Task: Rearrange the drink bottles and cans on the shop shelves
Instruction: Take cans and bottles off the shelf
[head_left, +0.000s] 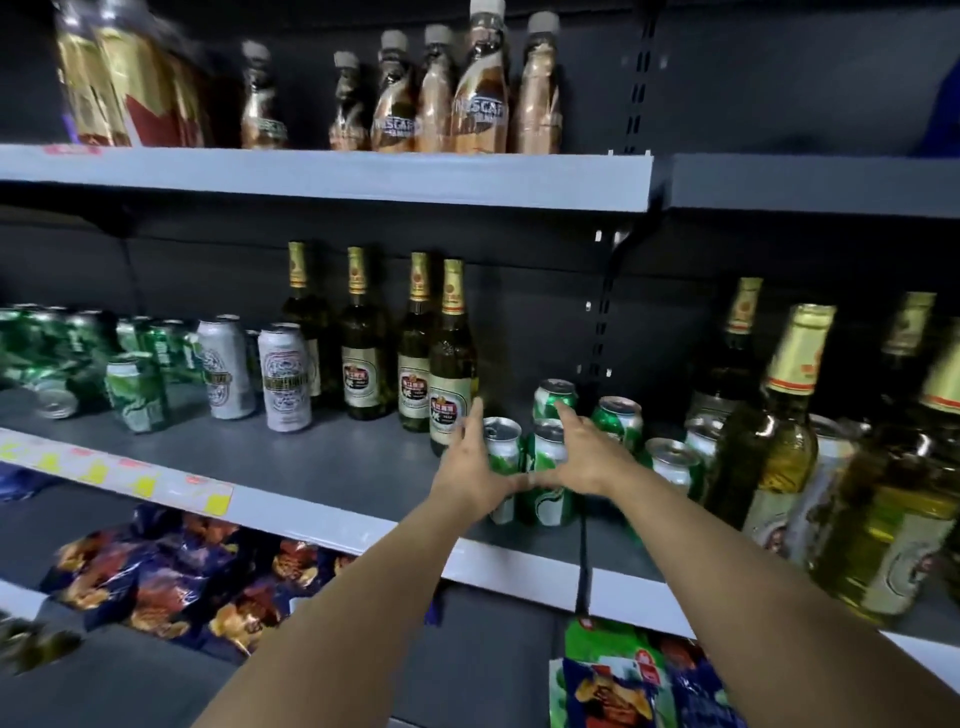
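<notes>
Head view: my left hand (470, 470) and right hand (584, 457) cup, fingers spread, around two green aluminium cans (524, 467) on the grey middle shelf (322, 467) — light, slick, dentable, so I'd squeeze their sides gently.

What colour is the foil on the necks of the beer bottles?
Gold foil, with a red band at its base; head view.

"NESCAFE" reads on labels of brown coffee bottles (479, 98) on top shelf. Beer bottle (451, 374) labels and silver cans (284, 376) carry print, too blurred to read. Shelf-edge price tags (119, 475) illegible.
</notes>
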